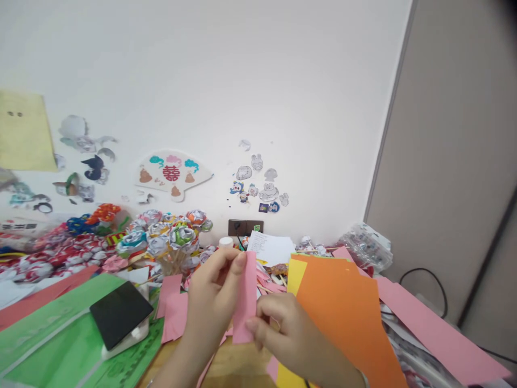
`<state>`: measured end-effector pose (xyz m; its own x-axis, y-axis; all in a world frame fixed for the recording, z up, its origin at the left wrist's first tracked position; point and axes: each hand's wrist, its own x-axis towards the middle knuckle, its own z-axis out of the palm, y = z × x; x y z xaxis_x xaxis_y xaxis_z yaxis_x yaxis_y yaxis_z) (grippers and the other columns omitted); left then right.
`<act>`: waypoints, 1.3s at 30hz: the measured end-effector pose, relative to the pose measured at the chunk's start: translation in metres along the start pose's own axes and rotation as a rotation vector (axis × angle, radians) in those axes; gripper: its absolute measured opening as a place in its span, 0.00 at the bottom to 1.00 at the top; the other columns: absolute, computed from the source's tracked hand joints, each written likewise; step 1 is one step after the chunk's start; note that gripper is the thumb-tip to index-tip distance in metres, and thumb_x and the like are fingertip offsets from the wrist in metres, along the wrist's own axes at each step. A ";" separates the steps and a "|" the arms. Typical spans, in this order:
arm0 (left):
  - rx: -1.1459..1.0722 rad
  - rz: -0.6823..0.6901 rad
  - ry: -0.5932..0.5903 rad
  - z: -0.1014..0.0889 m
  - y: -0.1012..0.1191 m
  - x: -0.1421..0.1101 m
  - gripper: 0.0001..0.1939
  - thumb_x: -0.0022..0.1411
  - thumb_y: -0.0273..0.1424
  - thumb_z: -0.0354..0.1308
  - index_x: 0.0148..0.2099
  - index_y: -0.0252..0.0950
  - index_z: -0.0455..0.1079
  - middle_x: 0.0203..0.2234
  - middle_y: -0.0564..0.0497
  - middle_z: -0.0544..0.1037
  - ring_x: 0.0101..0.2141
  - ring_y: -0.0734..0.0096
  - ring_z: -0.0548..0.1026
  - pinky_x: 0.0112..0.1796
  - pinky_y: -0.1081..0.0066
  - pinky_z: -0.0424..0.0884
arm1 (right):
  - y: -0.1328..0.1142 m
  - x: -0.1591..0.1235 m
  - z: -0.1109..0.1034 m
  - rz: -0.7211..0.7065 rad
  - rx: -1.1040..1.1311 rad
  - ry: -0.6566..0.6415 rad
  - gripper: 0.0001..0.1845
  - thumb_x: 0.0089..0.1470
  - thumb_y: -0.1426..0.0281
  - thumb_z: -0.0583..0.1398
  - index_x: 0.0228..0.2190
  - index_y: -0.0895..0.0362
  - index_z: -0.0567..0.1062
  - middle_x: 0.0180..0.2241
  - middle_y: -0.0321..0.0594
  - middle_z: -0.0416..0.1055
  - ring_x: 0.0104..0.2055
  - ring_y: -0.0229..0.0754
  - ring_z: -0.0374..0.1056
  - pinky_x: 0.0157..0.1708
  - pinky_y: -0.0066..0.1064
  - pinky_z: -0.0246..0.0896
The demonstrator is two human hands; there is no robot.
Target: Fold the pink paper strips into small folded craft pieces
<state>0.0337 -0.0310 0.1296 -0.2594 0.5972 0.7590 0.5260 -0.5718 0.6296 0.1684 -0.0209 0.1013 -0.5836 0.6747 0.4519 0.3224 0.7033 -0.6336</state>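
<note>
Both my hands hold a narrow pink paper strip (pixel 245 302) upright above the table. My left hand (pixel 212 299) pinches its upper left edge between thumb and fingers. My right hand (pixel 285 331) pinches its lower right edge. Behind the right hand lies an orange paper sheet (pixel 343 312) over a yellow sheet (pixel 296 275). More pink paper pieces (pixel 173 310) lie to the left of my left hand.
A green cutting mat (pixel 60 345) with a black-and-white box (pixel 121 318) lies at the left. Paper flowers (pixel 169 237) pile up at the back by the wall. A long pink sheet (pixel 436 334) and a clear bag (pixel 367 248) sit at the right.
</note>
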 end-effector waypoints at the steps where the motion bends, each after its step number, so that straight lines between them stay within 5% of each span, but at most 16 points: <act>1: -0.007 -0.015 0.001 -0.001 0.000 0.001 0.10 0.56 0.32 0.50 0.24 0.36 0.64 0.16 0.57 0.65 0.20 0.75 0.63 0.21 0.77 0.59 | -0.001 0.000 0.001 0.008 0.001 -0.011 0.14 0.52 0.70 0.53 0.17 0.58 0.60 0.18 0.30 0.60 0.21 0.31 0.57 0.22 0.23 0.46; 6: -0.200 -0.176 -0.005 -0.005 -0.003 0.006 0.08 0.54 0.33 0.53 0.25 0.36 0.64 0.17 0.57 0.65 0.21 0.76 0.64 0.22 0.79 0.60 | 0.002 0.003 0.008 0.015 0.147 -0.002 0.18 0.56 0.67 0.50 0.17 0.59 0.62 0.17 0.32 0.61 0.21 0.32 0.58 0.22 0.23 0.49; 12: -0.700 -0.499 -0.309 0.005 -0.003 0.006 0.09 0.55 0.37 0.54 0.32 0.36 0.66 0.17 0.57 0.71 0.18 0.76 0.68 0.20 0.78 0.64 | 0.016 0.008 0.008 0.054 0.364 0.021 0.23 0.56 0.58 0.47 0.17 0.59 0.62 0.16 0.33 0.60 0.20 0.32 0.56 0.21 0.23 0.52; 14: -0.754 -0.557 -0.301 0.011 0.000 0.004 0.08 0.54 0.35 0.56 0.31 0.35 0.66 0.19 0.54 0.75 0.20 0.73 0.72 0.23 0.75 0.67 | 0.018 0.009 0.009 0.084 0.384 0.031 0.23 0.55 0.57 0.48 0.17 0.59 0.62 0.16 0.33 0.60 0.20 0.32 0.57 0.22 0.23 0.52; 19: -0.768 -0.585 -0.099 0.017 0.001 0.001 0.08 0.50 0.32 0.60 0.26 0.35 0.64 0.20 0.52 0.78 0.22 0.71 0.75 0.23 0.76 0.69 | 0.021 0.010 0.013 0.109 0.366 0.106 0.18 0.51 0.59 0.55 0.20 0.59 0.63 0.18 0.34 0.63 0.21 0.33 0.60 0.22 0.24 0.53; 29: -0.849 -0.643 -0.175 0.013 -0.001 0.001 0.10 0.49 0.33 0.61 0.27 0.34 0.62 0.22 0.50 0.79 0.19 0.69 0.75 0.16 0.77 0.66 | 0.026 0.008 0.003 0.083 0.307 0.056 0.17 0.56 0.63 0.50 0.21 0.59 0.65 0.21 0.37 0.68 0.23 0.34 0.64 0.24 0.24 0.56; 39: -0.795 -0.564 -0.071 0.024 0.001 -0.006 0.14 0.47 0.32 0.62 0.23 0.37 0.57 0.16 0.57 0.76 0.17 0.72 0.74 0.15 0.79 0.65 | 0.026 0.014 0.011 0.157 0.435 0.148 0.17 0.48 0.57 0.57 0.23 0.60 0.68 0.20 0.36 0.67 0.21 0.35 0.63 0.20 0.24 0.56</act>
<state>0.0550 -0.0219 0.1216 -0.2428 0.9168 0.3170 -0.3662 -0.3893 0.8452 0.1604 0.0043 0.0840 -0.4308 0.8118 0.3941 0.0382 0.4527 -0.8908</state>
